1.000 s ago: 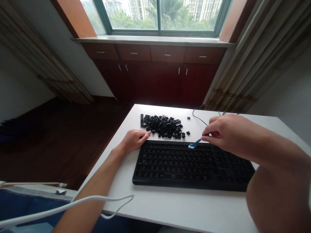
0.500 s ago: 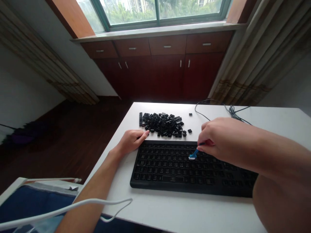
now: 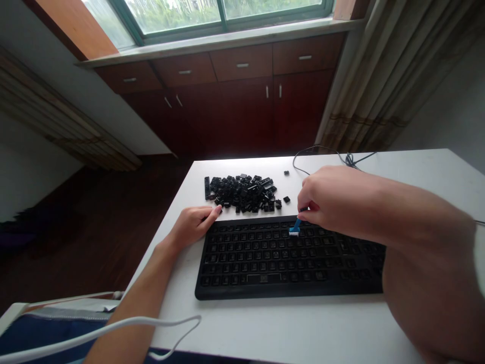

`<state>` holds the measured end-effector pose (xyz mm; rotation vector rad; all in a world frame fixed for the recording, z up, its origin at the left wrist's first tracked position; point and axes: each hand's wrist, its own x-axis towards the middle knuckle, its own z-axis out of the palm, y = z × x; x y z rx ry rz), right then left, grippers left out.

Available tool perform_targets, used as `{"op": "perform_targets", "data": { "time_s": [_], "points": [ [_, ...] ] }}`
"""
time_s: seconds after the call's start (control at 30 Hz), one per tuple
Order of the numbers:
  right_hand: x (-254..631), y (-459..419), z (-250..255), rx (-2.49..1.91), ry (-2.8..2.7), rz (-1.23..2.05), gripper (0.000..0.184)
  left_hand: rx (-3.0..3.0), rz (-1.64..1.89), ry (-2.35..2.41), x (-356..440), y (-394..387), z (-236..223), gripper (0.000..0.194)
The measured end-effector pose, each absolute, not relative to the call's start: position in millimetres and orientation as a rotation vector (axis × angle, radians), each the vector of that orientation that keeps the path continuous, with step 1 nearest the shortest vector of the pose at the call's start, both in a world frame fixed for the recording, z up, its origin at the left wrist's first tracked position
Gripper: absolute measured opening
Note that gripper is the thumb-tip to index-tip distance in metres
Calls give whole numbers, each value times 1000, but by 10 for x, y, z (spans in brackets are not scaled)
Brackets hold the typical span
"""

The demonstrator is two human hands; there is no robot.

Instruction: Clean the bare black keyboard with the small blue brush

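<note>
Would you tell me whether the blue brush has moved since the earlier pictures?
Yes: the blue-handled brush sits further below the keyboard's top edge than at first, nearer the person.

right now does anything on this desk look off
Yes: the black keyboard looks stripped, its keycaps apparently pulled off and heaped in a loose pile behind it. One stray keycap sits apart beyond the pile, and another lies just right of it.

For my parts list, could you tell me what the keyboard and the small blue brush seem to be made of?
The keyboard looks like black plastic, dull and moulded. The blue brush seems smooth plastic; its white bristles look synthetic, too small to confirm.
</note>
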<state>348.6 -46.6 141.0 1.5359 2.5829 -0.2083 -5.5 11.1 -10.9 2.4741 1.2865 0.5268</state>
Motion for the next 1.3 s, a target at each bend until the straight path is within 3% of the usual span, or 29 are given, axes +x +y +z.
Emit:
{"op": "perform_targets", "data": {
  "time_s": [0.57, 0.9, 1.3],
  "points": [
    [3488, -473, 1423, 1525, 2643, -311, 24, 2508, 532, 1293, -38, 95, -73, 43],
    [3433, -394, 1441, 1584, 2516, -373, 14, 2514, 502, 1300, -31, 85, -62, 43],
    [3424, -447, 1537, 1568, 2566, -148, 17, 2522, 521, 1291, -34, 78, -57, 41]
  ]
}}
